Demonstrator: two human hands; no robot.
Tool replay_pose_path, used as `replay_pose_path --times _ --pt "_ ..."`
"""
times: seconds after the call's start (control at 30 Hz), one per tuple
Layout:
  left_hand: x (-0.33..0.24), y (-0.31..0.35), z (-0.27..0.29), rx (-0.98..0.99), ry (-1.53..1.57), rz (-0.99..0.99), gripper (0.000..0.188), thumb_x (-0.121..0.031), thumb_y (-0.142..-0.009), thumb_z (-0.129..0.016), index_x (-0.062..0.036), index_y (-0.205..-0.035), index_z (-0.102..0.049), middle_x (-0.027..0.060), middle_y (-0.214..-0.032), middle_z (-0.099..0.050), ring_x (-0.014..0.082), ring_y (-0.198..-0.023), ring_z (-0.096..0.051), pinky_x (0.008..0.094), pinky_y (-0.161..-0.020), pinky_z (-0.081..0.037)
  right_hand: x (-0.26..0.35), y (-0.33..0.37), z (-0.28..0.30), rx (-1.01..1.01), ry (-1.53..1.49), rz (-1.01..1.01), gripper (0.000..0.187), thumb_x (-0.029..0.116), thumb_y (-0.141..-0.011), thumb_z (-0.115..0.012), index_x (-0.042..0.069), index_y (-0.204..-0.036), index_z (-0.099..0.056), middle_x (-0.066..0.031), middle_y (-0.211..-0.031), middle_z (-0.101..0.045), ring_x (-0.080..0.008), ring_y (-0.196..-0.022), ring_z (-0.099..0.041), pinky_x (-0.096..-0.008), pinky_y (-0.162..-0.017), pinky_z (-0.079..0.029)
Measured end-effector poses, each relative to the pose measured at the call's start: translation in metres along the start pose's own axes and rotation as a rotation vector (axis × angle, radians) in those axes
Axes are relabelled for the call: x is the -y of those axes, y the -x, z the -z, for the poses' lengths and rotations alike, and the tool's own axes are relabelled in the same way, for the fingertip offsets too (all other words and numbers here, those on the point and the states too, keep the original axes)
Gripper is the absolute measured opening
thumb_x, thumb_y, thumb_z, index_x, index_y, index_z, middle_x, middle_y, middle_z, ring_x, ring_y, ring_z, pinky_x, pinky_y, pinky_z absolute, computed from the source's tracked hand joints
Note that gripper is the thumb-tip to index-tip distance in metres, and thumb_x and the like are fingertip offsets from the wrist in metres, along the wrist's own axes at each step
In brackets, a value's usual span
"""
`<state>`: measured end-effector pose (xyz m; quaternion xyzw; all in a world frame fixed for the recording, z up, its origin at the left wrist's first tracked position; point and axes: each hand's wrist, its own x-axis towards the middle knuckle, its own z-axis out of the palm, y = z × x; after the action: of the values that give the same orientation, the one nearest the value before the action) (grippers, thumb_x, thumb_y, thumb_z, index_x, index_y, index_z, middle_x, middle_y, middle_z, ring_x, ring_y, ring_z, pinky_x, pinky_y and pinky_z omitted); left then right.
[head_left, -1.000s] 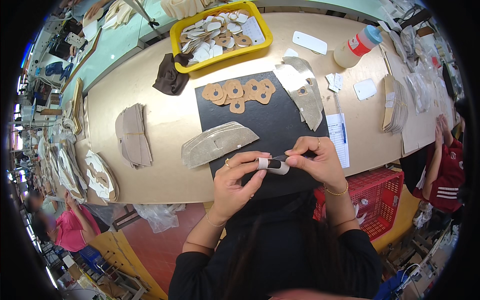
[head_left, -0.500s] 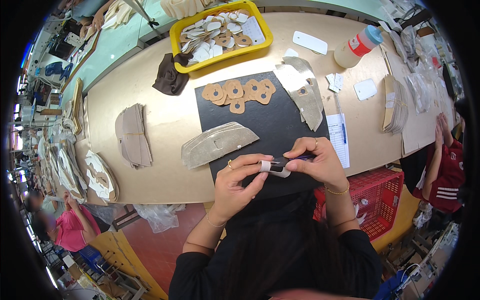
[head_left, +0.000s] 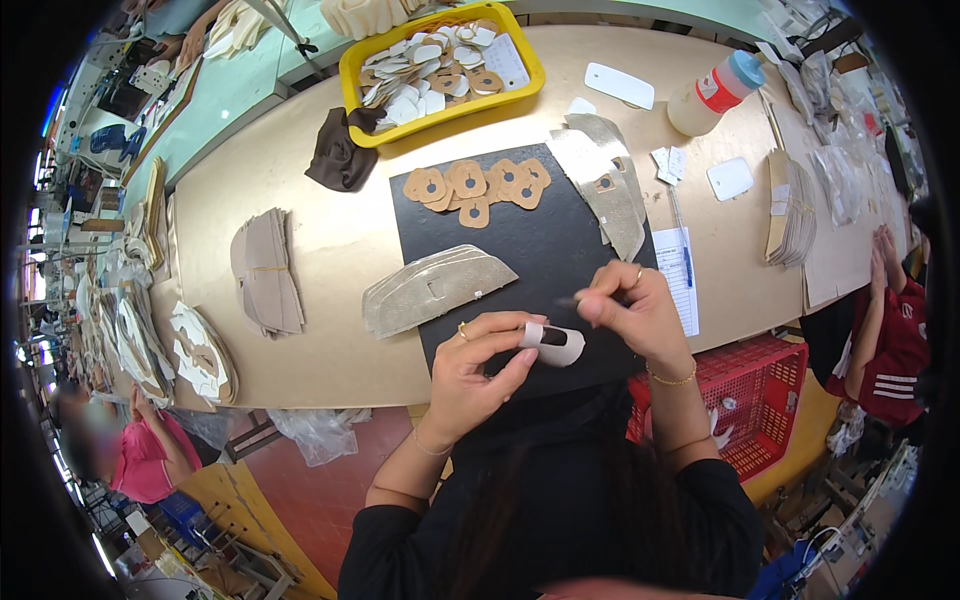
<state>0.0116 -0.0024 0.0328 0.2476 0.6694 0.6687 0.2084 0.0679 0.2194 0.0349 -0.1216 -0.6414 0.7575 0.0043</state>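
In my left hand (head_left: 478,370) a small curved white piece (head_left: 566,350) with a long slot cut through it is pinched between thumb and fingers. Just to its upper right is my right hand (head_left: 630,308), closed, with the blurred dark tip of a small tool (head_left: 567,301) sticking out past the fingertips; the palm hides the rest of it. Both hands are over a black mat (head_left: 540,240). Farther up the mat lie several tan pieces with keyhole cutouts (head_left: 472,180). A shimmery beige panel stack (head_left: 440,288) lies left of my hands, and more such panels (head_left: 612,190) are at the right.
A yellow tray (head_left: 447,118) full of small white and tan pieces stands at the back, a dark cloth (head_left: 340,158) beside it. On the right are a glue-like bottle (head_left: 705,100), a blue pen (head_left: 688,266) on paper and a bundled stack (head_left: 792,210). Below is a red crate (head_left: 745,440).
My right hand has drawn the small tool up and away from the white piece, and its handle no longer shows. The white piece stays in my left hand, its slot now uncovered.
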Motion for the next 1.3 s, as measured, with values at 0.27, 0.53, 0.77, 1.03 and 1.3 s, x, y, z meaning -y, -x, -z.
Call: replay_pose_path --times 0.27,0.53,0.77,1.03,1.3 --pt "-0.005 0.0 0.012 0.009 0.025 0.044 0.036 -0.028 -0.101 -0.056 0.0038 -0.106 -0.071 0.0135 -0.109 -0.063 0.0236 -0.1 -0.063 0.0332 -0.088 -0.048 -0.006 -0.046 0.002 -0.152 0.574 0.034 0.018 0.017 -0.088 -0.076 0.003 -0.094 -0.067 -0.0016 -0.071 -0.056 -0.0095 -0.064 -0.049 -0.0268 -0.062 -0.041" --pt "-0.015 0.007 0.01 -0.135 0.442 0.331 0.055 0.005 -0.089 -0.069 0.0016 -0.139 -0.047 0.0053 -0.104 -0.059 0.0097 -0.088 -0.064 0.021 -0.072 -0.054 -0.009 -0.118 0.002 -0.001 1.151 0.282 0.032 0.015 -0.086 -0.071 0.014 -0.118 -0.072 -0.0091 -0.098 -0.058 -0.0295 -0.085 -0.065 -0.0405 -0.077 -0.053" --pt "-0.015 0.007 0.016 -0.153 0.468 0.369 0.045 0.001 -0.089 -0.071 0.0036 -0.132 -0.057 0.006 -0.106 -0.063 0.0093 -0.086 -0.065 0.0225 -0.072 -0.055 -0.017 -0.125 0.002 -0.026 1.187 0.304 0.029 0.018 -0.085 -0.073 0.008 -0.112 -0.071 -0.0087 -0.102 -0.059 -0.0302 -0.087 -0.066 -0.041 -0.078 -0.054" --pt "-0.016 0.005 0.016 -0.139 0.477 0.386 0.037 -0.001 -0.09 -0.071 0.0031 -0.126 -0.061 0.0056 -0.103 -0.065 0.0059 -0.078 -0.061 0.0211 -0.069 -0.053 -0.012 -0.111 0.008 0.005 0.995 0.092 0.024 0.015 -0.086 -0.074 0.002 -0.106 -0.069 -0.0131 -0.096 -0.07 -0.0259 -0.088 -0.069 -0.0345 -0.079 -0.053" --pt "-0.005 0.005 0.015 0.061 0.353 0.349 0.032 -0.004 -0.091 -0.071 -0.001 -0.122 -0.066 -0.0007 -0.098 -0.059 0.0028 -0.07 -0.052 0.0177 -0.06 -0.043 -0.027 -0.083 0.008 -0.009 1.085 0.187 0.025 0.022 -0.087 -0.072 0.009 -0.107 -0.073 -0.013 -0.096 -0.071 -0.0324 -0.088 -0.069 -0.0402 -0.076 -0.053"
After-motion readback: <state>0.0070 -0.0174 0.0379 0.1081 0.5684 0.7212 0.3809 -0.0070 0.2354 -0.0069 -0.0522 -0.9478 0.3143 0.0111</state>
